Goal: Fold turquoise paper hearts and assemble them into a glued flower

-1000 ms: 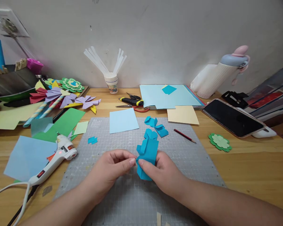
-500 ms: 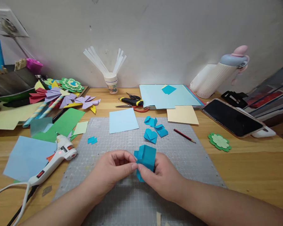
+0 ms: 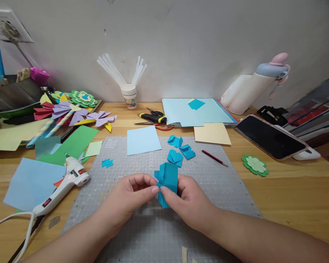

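Observation:
A partly folded piece of blue paper [image 3: 170,175] is held up over the grey cutting mat [image 3: 120,233], with creased flaps along its left side. My right hand [image 3: 190,201] grips it from the right, thumb across the front and fingers behind. At the paper's left edge, the thumb and fingertips of my left hand [image 3: 138,191] pinch a small flap. Just beyond the hands lie several folded blue paper pieces [image 3: 175,157]. Small blue scraps [image 3: 107,163] rest farther left on the mat.
A white glue gun [image 3: 63,186] with its cord lies at left. A light blue square sheet [image 3: 143,140], a pencil [image 3: 214,157], scissors [image 3: 164,127] and a cutter knife [image 3: 152,117] are beyond. To the right are a phone [image 3: 271,137] and a green paper flower [image 3: 254,165].
The blue paper has moved slightly up and left in my hands, and the right hand has shifted a little with it. Both hands still hold the paper; the other things stay put.

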{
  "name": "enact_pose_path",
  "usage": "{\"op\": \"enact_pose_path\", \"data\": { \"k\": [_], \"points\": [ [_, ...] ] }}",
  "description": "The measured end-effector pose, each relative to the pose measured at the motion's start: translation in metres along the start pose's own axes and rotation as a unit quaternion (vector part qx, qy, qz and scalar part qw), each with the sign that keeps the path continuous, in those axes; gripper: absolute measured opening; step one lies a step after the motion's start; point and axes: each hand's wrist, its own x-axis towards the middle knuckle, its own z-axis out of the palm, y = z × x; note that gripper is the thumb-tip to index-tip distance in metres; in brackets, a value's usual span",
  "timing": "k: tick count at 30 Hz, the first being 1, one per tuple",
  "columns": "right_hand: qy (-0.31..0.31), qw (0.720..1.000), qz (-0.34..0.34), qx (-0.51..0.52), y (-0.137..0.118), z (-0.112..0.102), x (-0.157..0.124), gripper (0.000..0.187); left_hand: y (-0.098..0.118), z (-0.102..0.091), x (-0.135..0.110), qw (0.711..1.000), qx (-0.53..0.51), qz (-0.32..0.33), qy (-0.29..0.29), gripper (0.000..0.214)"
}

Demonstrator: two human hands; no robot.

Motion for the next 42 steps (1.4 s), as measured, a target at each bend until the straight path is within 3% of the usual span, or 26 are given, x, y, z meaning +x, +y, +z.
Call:
{"op": "enact_pose_path", "data": {
  "k": [16, 25, 42],
  "points": [
    [-0.011, 0.999, -0.035, -0.009, -0.002, 0.000, -0.002, 0.019, 0.002, -0.001, 0.002, 1.000, -0.009, -0.019, -0.013, 0.028],
    [-0.006, 0.996, 0.029, 0.089, -0.006, -0.002, 0.003, 0.022, -0.007, -0.008, 0.002, 0.998, -0.036, -0.028, -0.031, 0.024],
    [-0.014, 0.998, 0.004, 0.053, -0.005, 0.000, -0.001, 0.016, -0.003, -0.003, 0.001, 0.999, -0.030, -0.014, -0.034, 0.024]
  ]
}}
